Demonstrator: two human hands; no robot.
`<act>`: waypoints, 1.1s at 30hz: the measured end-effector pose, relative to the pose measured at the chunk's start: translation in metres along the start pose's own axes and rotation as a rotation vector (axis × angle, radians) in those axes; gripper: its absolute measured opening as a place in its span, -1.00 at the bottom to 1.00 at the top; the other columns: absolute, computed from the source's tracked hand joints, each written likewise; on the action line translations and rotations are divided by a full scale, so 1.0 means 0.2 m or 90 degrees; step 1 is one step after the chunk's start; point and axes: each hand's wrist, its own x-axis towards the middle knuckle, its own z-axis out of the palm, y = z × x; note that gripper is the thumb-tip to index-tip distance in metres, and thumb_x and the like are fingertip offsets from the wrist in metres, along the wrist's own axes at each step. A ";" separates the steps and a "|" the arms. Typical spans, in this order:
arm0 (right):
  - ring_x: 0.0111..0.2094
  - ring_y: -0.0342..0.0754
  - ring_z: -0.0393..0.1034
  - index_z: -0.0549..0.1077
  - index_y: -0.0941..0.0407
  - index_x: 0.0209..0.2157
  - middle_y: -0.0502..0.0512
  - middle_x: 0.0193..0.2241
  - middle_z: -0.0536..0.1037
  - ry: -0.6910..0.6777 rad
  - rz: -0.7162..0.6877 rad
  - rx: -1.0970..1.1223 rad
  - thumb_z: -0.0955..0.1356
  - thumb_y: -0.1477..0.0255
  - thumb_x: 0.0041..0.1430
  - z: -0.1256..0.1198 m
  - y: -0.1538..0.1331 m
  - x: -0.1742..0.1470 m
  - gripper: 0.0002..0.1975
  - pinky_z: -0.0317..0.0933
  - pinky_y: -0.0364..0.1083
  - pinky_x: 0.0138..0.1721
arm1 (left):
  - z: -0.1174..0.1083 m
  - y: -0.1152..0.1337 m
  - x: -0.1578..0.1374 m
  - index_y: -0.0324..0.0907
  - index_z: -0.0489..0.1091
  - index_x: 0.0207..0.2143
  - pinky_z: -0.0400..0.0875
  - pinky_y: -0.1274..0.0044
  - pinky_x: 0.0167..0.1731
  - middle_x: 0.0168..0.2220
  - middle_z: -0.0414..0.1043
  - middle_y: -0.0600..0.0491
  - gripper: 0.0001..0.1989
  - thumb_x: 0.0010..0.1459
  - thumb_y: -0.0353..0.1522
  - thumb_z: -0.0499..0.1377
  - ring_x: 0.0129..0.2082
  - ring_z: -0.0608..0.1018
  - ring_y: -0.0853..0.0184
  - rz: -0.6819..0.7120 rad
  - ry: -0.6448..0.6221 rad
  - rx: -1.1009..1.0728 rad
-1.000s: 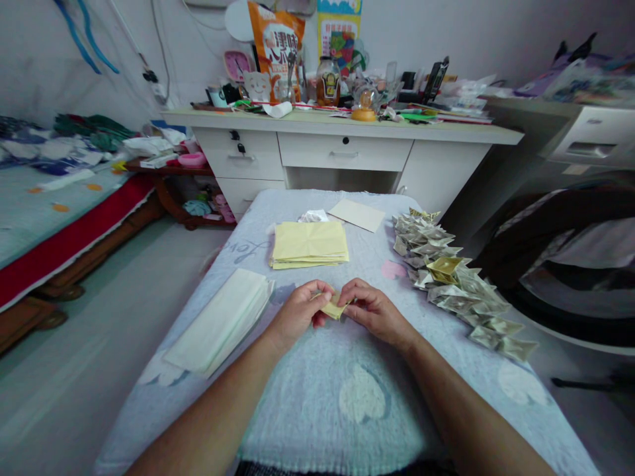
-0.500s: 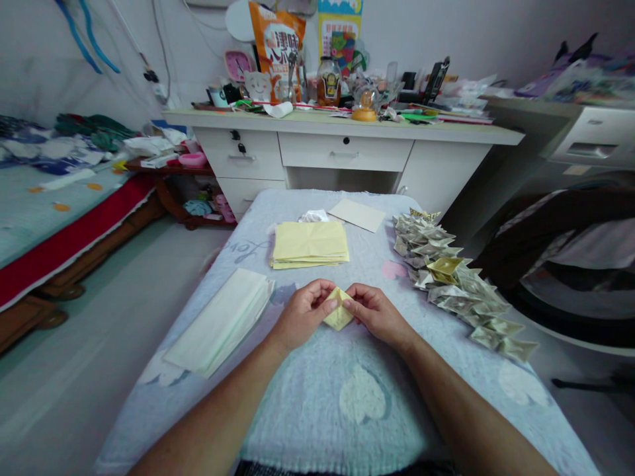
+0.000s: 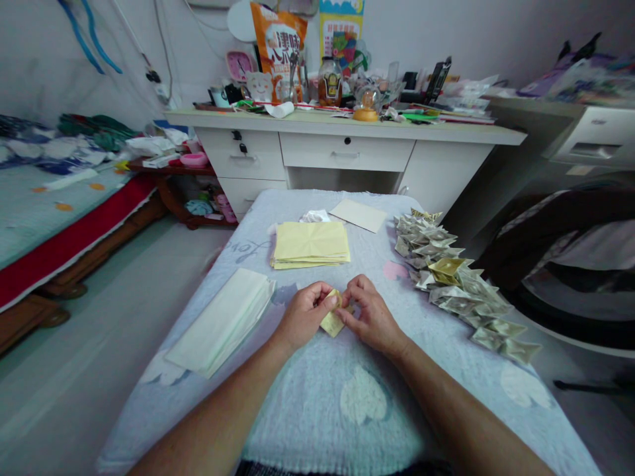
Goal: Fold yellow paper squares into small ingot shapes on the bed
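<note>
Between my two hands is a small piece of folded yellow paper (image 3: pixel 333 323), held just above the cloth-covered table (image 3: pixel 317 396). My left hand (image 3: pixel 306 315) pinches its left side between thumb and fingers. On the opposite side, my right hand (image 3: pixel 370 316) has thumb and fingertips closed on the paper's right edge and partly hides it. Beyond the hands lies a stack of yellow paper sheets (image 3: pixel 311 243). To the left is a pile of long pale folded papers (image 3: pixel 221 322). Rows of folded paper boat shapes (image 3: pixel 461 284) stand along the right side.
A pale card (image 3: pixel 358 215) and a crumpled white tissue (image 3: pixel 315 216) lie at the table's far end. Behind stands a white desk (image 3: pixel 347 151) crowded with small items. A bed (image 3: pixel 64 218) is on the left, a washing machine (image 3: pixel 590 152) on the right.
The folded yellow paper has turned and tilted in my hands. My right hand's fingers have lifted and shifted over its upper right edge, while my left hand stays nearly in place.
</note>
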 end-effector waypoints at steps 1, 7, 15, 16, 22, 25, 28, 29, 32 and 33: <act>-0.24 -0.07 0.22 0.35 0.12 -0.40 0.03 -0.35 0.28 -0.001 0.002 0.003 0.37 0.53 0.04 0.00 0.00 0.00 -0.90 0.14 -0.09 -0.20 | 0.00 0.00 0.00 -0.23 0.35 -0.32 0.23 0.63 -0.47 -0.47 0.34 0.12 -0.80 0.17 -0.26 0.10 -0.49 0.36 0.46 -0.001 0.002 0.006; -0.30 -0.11 0.23 0.34 0.12 -0.44 0.02 -0.37 0.28 0.018 0.026 0.055 0.33 0.56 0.08 0.00 0.00 0.00 -0.91 0.14 -0.13 -0.29 | 0.00 0.00 0.00 -0.21 0.34 -0.37 0.20 0.64 -0.49 -0.51 0.31 0.15 -0.86 0.14 -0.31 0.10 -0.50 0.35 0.46 0.012 0.036 0.090; -0.25 -0.09 0.24 0.35 0.11 -0.40 0.03 -0.34 0.29 -0.003 0.012 0.068 0.31 0.62 0.04 0.02 -0.01 -0.01 -0.88 0.15 -0.12 -0.23 | 0.00 -0.01 -0.01 -0.20 0.31 -0.43 0.15 0.64 -0.53 -0.54 0.26 0.17 -0.87 0.12 -0.33 0.10 -0.54 0.33 0.46 0.007 0.064 0.126; -0.24 -0.09 0.24 0.35 0.11 -0.39 0.04 -0.33 0.29 -0.004 0.008 0.065 0.31 0.62 0.04 0.02 -0.01 -0.01 -0.88 0.15 -0.11 -0.22 | 0.00 -0.01 0.00 -0.21 0.31 -0.43 0.15 0.64 -0.52 -0.54 0.26 0.17 -0.86 0.13 -0.32 0.10 -0.53 0.33 0.46 0.008 0.060 0.118; -0.22 -0.06 0.24 0.39 0.10 -0.35 0.07 -0.29 0.29 -0.014 -0.004 0.073 0.32 0.54 0.09 0.01 -0.03 -0.01 -0.93 0.17 -0.08 -0.18 | 0.00 0.02 0.00 -0.21 0.31 -0.43 0.18 0.62 -0.47 -0.51 0.26 0.15 -0.72 0.20 -0.19 0.03 -0.49 0.31 0.43 0.009 0.031 0.064; -0.25 -0.08 0.24 0.39 0.11 -0.36 0.06 -0.31 0.30 -0.020 -0.003 0.090 0.29 0.51 0.14 0.00 -0.03 -0.01 -0.95 0.17 -0.09 -0.21 | 0.01 0.04 0.00 -0.19 0.27 -0.44 0.18 0.61 -0.46 -0.51 0.21 0.16 -0.68 0.24 -0.17 -0.02 -0.47 0.29 0.43 0.014 0.032 0.048; -0.35 -0.12 0.23 0.32 0.10 -0.33 0.01 -0.38 0.31 -0.006 0.044 0.129 0.29 0.48 0.15 0.02 -0.02 -0.01 -0.98 0.16 -0.13 -0.30 | 0.02 0.04 0.00 -0.18 0.23 -0.45 0.16 0.61 -0.47 -0.51 0.17 0.16 -0.67 0.27 -0.16 -0.06 -0.48 0.27 0.43 0.011 0.030 0.045; -0.39 -0.14 0.22 0.30 0.09 -0.31 -0.01 -0.40 0.31 0.001 0.071 0.155 0.30 0.47 0.16 0.03 -0.01 -0.01 -0.95 0.15 -0.15 -0.34 | 0.02 0.03 -0.01 -0.18 0.23 -0.44 0.15 0.61 -0.48 -0.51 0.16 0.16 -0.66 0.27 -0.15 -0.07 -0.48 0.27 0.43 0.008 0.028 0.048; -0.46 -0.17 0.19 0.25 0.08 -0.25 -0.06 -0.44 0.29 0.003 0.141 0.254 0.31 0.39 0.16 0.05 0.02 -0.01 -0.85 0.12 -0.18 -0.44 | 0.02 0.03 -0.01 -0.18 0.24 -0.42 0.13 0.60 -0.50 -0.51 0.16 0.16 -0.65 0.28 -0.14 -0.09 -0.50 0.27 0.43 0.001 0.018 0.056; -0.47 -0.17 0.18 0.25 0.09 -0.26 -0.06 -0.46 0.29 -0.007 0.156 0.275 0.32 0.35 0.16 0.05 0.02 -0.01 -0.84 0.11 -0.19 -0.46 | 0.02 0.04 -0.02 -0.18 0.25 -0.41 0.13 0.60 -0.50 -0.51 0.17 0.16 -0.64 0.28 -0.14 -0.10 -0.50 0.27 0.43 0.003 0.014 0.055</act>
